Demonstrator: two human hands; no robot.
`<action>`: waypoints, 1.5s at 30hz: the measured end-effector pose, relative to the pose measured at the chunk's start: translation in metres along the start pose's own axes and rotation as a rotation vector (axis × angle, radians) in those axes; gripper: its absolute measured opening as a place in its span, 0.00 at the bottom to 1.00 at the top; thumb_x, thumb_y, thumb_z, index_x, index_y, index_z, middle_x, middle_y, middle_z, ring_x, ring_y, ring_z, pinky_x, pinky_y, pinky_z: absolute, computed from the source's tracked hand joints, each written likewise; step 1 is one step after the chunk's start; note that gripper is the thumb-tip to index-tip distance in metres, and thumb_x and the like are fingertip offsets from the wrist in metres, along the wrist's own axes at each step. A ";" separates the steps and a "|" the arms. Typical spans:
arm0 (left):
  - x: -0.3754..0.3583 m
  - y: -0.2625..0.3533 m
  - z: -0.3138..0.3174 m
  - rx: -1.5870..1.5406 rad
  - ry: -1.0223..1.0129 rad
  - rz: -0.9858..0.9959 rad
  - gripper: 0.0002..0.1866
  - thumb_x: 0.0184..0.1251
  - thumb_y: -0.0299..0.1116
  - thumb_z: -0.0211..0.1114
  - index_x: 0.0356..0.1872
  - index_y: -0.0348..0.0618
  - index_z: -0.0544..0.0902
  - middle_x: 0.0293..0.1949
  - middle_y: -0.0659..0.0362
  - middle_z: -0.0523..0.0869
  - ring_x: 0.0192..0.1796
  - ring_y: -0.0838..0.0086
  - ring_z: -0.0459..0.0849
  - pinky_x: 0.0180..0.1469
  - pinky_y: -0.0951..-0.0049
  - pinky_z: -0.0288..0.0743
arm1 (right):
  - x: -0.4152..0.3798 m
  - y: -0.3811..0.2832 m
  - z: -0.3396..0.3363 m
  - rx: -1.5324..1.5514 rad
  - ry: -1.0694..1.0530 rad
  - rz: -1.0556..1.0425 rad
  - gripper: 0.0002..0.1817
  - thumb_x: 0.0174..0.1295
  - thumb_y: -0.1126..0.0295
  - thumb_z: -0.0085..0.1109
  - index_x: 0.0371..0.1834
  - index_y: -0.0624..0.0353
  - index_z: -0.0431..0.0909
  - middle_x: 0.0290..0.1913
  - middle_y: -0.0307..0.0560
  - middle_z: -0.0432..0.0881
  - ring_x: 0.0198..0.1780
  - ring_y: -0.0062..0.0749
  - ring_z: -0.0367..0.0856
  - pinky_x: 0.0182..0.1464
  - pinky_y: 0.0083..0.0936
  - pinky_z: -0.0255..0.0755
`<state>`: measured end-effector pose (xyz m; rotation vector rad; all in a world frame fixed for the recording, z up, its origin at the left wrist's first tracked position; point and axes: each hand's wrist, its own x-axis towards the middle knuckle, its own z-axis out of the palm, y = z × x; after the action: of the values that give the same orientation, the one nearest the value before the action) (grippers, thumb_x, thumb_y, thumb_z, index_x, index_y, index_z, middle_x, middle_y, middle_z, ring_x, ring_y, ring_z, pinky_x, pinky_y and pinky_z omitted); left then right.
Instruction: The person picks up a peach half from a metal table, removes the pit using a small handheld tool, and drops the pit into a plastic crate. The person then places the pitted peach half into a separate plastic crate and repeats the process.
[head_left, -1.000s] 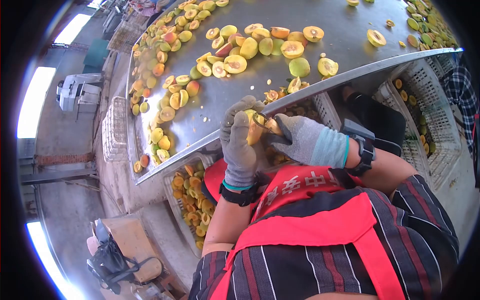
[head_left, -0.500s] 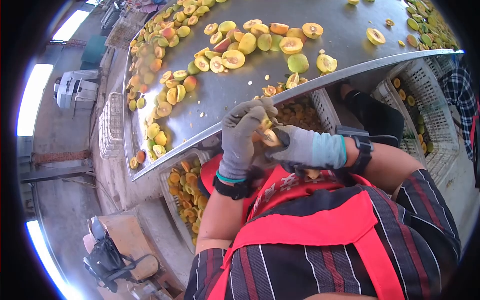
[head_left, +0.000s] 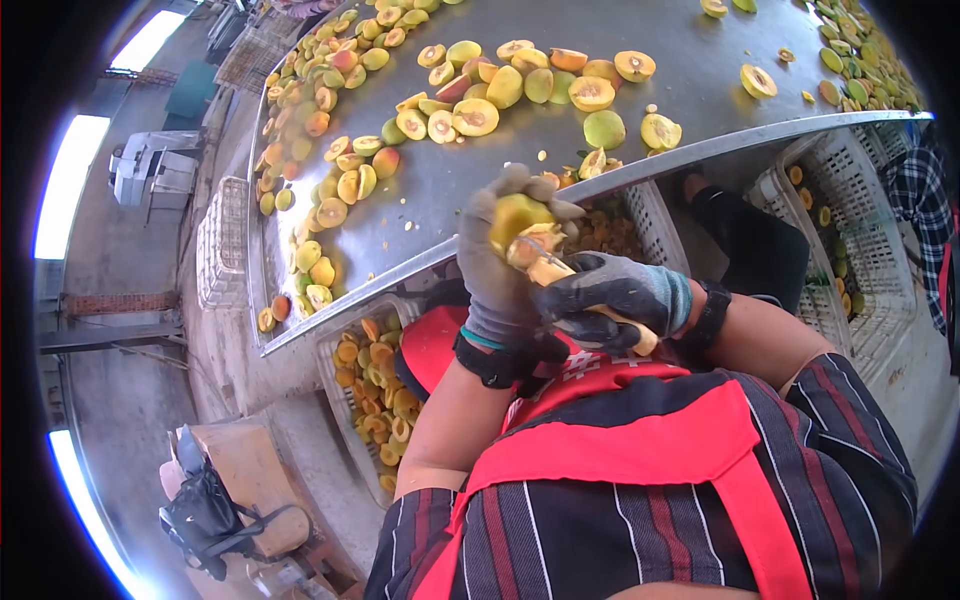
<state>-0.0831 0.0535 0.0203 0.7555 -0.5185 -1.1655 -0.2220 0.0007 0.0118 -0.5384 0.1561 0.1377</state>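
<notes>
Just off the metal table's near edge, my left hand (head_left: 495, 265), in a grey glove, is wrapped round a yellow-green fruit half (head_left: 519, 217). Its cut face, with an orange-brown centre, is turned toward my other hand. My right hand (head_left: 615, 300), in a grey and dark glove, is closed round a pale yellow-handled tool (head_left: 628, 328). The tool's front end touches the fruit's centre; its tip is hard to make out. Halved fruits (head_left: 475, 117) lie scattered on the metal table (head_left: 420, 205) beyond my hands.
A crate of fruit halves (head_left: 372, 400) stands below the table at left, another crate (head_left: 655, 225) under its edge. More crates (head_left: 860, 240) are at right, near a person's plaid sleeve (head_left: 915, 190). A black bag (head_left: 205, 515) lies on a cardboard box (head_left: 245, 470) at lower left.
My left hand has turned and opened toward the camera, showing the fruit half. My right hand has shifted slightly, and the tool's handle now shows. The view has moved a little.
</notes>
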 end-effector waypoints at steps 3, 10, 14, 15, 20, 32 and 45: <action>0.006 0.008 -0.021 -0.394 0.071 -0.013 0.22 0.64 0.48 0.56 0.47 0.38 0.76 0.38 0.53 0.81 0.41 0.59 0.82 0.43 0.66 0.78 | -0.008 0.004 -0.010 -0.064 -0.046 0.018 0.10 0.63 0.63 0.54 0.34 0.59 0.74 0.16 0.36 0.69 0.12 0.19 0.66 0.13 0.16 0.60; -0.100 0.143 -0.123 0.963 0.239 -0.157 0.22 0.54 0.42 0.67 0.43 0.35 0.79 0.34 0.58 0.83 0.37 0.69 0.82 0.42 0.72 0.75 | -0.028 -0.010 -0.041 -0.906 0.296 0.231 0.13 0.59 0.60 0.59 0.35 0.58 0.72 0.20 0.38 0.74 0.19 0.20 0.73 0.20 0.18 0.66; -0.124 0.175 -0.136 1.680 0.412 -0.415 0.21 0.50 0.41 0.68 0.43 0.37 0.81 0.36 0.53 0.84 0.39 0.68 0.83 0.44 0.71 0.74 | -0.039 -0.017 -0.047 -0.795 0.423 0.249 0.13 0.59 0.59 0.59 0.36 0.58 0.72 0.19 0.39 0.74 0.18 0.21 0.73 0.19 0.19 0.67; -0.115 0.179 -0.134 1.848 0.333 -0.411 0.21 0.50 0.41 0.68 0.44 0.38 0.81 0.37 0.51 0.84 0.39 0.66 0.83 0.45 0.70 0.74 | -0.039 -0.018 -0.047 -0.768 0.449 0.254 0.14 0.59 0.59 0.59 0.35 0.58 0.71 0.18 0.40 0.73 0.15 0.22 0.73 0.17 0.20 0.67; 0.061 0.132 -0.069 1.886 -0.046 0.086 0.28 0.52 0.39 0.66 0.54 0.39 0.73 0.49 0.46 0.80 0.51 0.58 0.79 0.52 0.65 0.72 | -0.031 -0.018 -0.039 -0.804 0.476 0.184 0.13 0.59 0.61 0.59 0.39 0.56 0.72 0.19 0.39 0.74 0.18 0.21 0.72 0.19 0.20 0.67; 0.144 0.039 -0.055 1.739 -0.129 -0.162 0.23 0.52 0.29 0.66 0.52 0.37 0.75 0.44 0.53 0.82 0.49 0.67 0.79 0.54 0.72 0.72 | -0.050 -0.012 -0.048 -0.707 0.539 -0.033 0.14 0.61 0.62 0.59 0.43 0.57 0.70 0.22 0.38 0.73 0.20 0.20 0.72 0.19 0.20 0.66; -0.002 -0.005 -0.003 0.109 -0.171 0.071 0.31 0.61 0.42 0.63 0.63 0.42 0.64 0.52 0.56 0.76 0.54 0.68 0.75 0.57 0.66 0.69 | 0.010 -0.019 -0.013 -0.096 0.553 -0.392 0.18 0.58 0.54 0.61 0.35 0.59 0.76 0.19 0.38 0.75 0.14 0.20 0.70 0.16 0.18 0.64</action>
<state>-0.0853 0.0553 0.0146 0.7278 -0.7513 -1.1483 -0.2104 -0.0219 0.0083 -0.6839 0.5792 -0.3923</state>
